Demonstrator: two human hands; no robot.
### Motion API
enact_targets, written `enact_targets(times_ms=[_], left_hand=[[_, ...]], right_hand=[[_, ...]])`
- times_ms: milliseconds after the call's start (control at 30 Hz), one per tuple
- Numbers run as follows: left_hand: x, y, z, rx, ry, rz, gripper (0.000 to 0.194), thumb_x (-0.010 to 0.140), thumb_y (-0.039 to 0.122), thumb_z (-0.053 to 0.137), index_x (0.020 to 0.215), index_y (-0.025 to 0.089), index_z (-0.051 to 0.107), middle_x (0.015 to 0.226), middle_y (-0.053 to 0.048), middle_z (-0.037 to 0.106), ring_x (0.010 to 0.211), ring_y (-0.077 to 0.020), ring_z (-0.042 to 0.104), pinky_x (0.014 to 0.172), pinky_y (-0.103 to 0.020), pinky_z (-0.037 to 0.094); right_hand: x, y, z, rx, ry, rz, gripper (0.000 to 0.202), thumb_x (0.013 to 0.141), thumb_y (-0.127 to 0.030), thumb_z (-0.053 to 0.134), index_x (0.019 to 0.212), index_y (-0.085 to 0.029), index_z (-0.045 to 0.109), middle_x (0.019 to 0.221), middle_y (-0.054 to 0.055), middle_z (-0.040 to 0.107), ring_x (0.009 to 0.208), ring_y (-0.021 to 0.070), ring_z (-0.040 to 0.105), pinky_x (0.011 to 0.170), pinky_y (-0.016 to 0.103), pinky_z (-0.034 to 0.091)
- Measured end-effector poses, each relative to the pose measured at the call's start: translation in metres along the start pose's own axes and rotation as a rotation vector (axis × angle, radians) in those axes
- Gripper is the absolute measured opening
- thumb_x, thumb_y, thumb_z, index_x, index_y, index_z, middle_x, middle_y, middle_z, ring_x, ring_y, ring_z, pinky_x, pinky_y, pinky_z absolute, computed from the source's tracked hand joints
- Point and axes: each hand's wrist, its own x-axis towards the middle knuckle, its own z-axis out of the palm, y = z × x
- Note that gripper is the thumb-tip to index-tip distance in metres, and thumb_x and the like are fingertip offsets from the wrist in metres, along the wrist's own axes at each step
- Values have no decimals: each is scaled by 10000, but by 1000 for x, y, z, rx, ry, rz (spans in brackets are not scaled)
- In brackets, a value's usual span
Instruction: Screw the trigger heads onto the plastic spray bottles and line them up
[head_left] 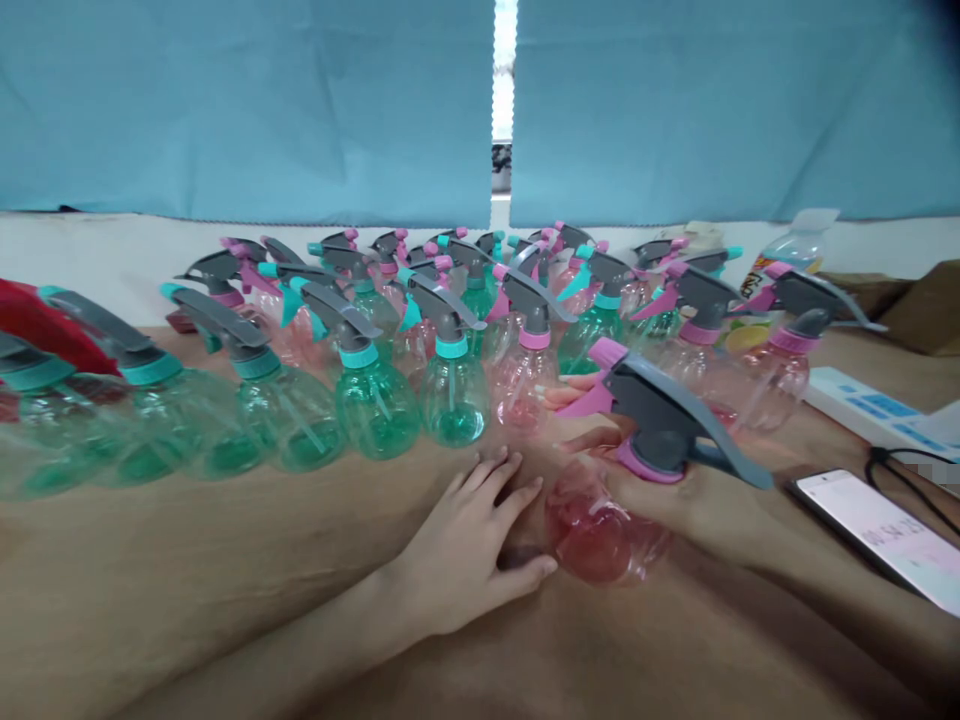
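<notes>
My right hand (pixel 637 490) is wrapped round the neck of a pink spray bottle (pixel 600 530), just under its pink collar. This bottle leans a little, with its grey and pink trigger head (pixel 652 410) above my hand. Some pink liquid shows inside; whether its base touches the table I cannot tell. My left hand (pixel 480 540) lies flat on the wooden table (pixel 225 590), fingers spread, close to the left of the held bottle. Beyond my fingertips stand a green spray bottle (pixel 454 400) with a turquoise collar and another pink spray bottle (pixel 523 385).
Several green spray bottles (pixel 379 410) form a front row to the left, with more green and pink ones behind. At the right are a phone (pixel 877 530), a black cable (pixel 911 465), a white-and-blue box (pixel 870 400) and a labelled clear bottle (pixel 791 250). A blue curtain (pixel 247 110) hangs behind.
</notes>
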Motion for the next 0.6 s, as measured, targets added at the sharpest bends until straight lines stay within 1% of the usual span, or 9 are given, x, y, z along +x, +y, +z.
enact_targets(times_ms=[100,233,300,400,433,500,567,600], left_hand=[[0,-1,1,-7,15,2,642,867,551,541,1367,158,452,1495,-139,313,1377,-309,254,1097,-485,251],[0,0,1,-7,7,-3,646,862,545,551,1364,150,456,1492,-146,314,1377,-315,252,1097,-483,251],[0,1,0,-8,5,-4,641,860,544,554,1357,151,464,1489,-145,322,1376,-316,252,1094,-486,254],[0,2,-1,-10,10,-4,619,859,543,557,1340,161,481,1485,-139,333,1373,-318,260,1086,-490,262],[0,2,-1,-9,10,-4,617,860,542,556,1339,161,482,1486,-140,331,1372,-318,262,1084,-490,264],[0,2,-1,-7,7,-7,624,862,539,555,1347,154,472,1488,-149,323,1371,-319,266,1081,-488,267],[-1,2,-1,-10,3,-6,635,864,540,553,1356,151,462,1488,-154,320,1371,-319,264,1080,-488,268],[-1,2,-1,-12,5,-4,633,865,540,551,1358,153,459,1487,-152,322,1372,-318,263,1080,-488,267]], right_hand=[[0,4,0,-11,-52,33,123,681,-368,556,701,-251,588,767,7,713,758,203,697,761,346,568],[-1,5,-1,-1,-50,30,146,677,-391,561,670,-248,585,735,1,693,721,190,678,729,324,562],[-1,3,-1,3,-70,70,166,662,-408,567,671,-243,581,727,12,687,716,207,676,735,349,559],[-2,2,-2,5,-88,109,201,667,-418,576,759,-239,585,820,35,701,808,246,678,808,406,536],[-2,3,-1,11,-99,92,200,688,-411,571,793,-241,586,850,37,704,839,248,676,829,410,528],[-2,5,-1,30,-123,31,140,731,-355,566,818,-247,585,871,30,706,862,229,675,840,380,530],[-2,8,0,58,-112,-44,87,740,-294,578,814,-250,591,852,15,711,830,201,685,807,329,552],[-2,8,0,65,-93,-75,83,735,-288,589,808,-250,597,838,7,715,808,193,692,781,309,564]])
